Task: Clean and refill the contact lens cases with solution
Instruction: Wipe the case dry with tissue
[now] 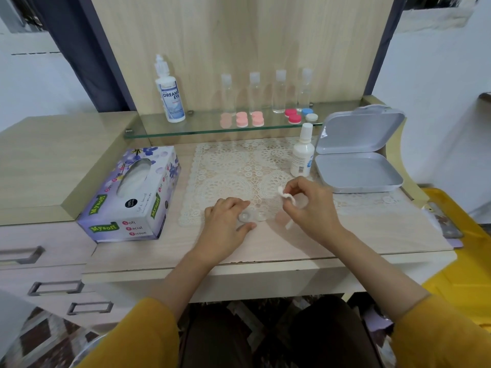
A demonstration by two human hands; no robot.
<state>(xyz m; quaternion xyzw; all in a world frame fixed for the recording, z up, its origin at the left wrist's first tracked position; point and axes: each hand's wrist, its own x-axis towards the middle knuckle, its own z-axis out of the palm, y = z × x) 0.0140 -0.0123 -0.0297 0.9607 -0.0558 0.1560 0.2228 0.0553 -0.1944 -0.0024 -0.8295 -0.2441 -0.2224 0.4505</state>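
A clear contact lens case [253, 216] with two uncapped wells lies on the desk at the front edge of the lace mat [239, 168]. My left hand [225, 224] pinches the case's left well between fingers and thumb. My right hand [310, 205] hovers just right of the case and pinches a small white wad of tissue or cotton [285, 196]. A small white solution bottle [303, 152] stands capped behind my right hand. A larger solution bottle [170, 94] stands on the glass shelf [202, 128].
A tissue box [132, 192] sits at the left. An open grey tin [356, 152] lies at the right. The shelf holds several clear bottles [265, 91] and several pink, red and blue lens cases [268, 118]. Drawers are at the lower left.
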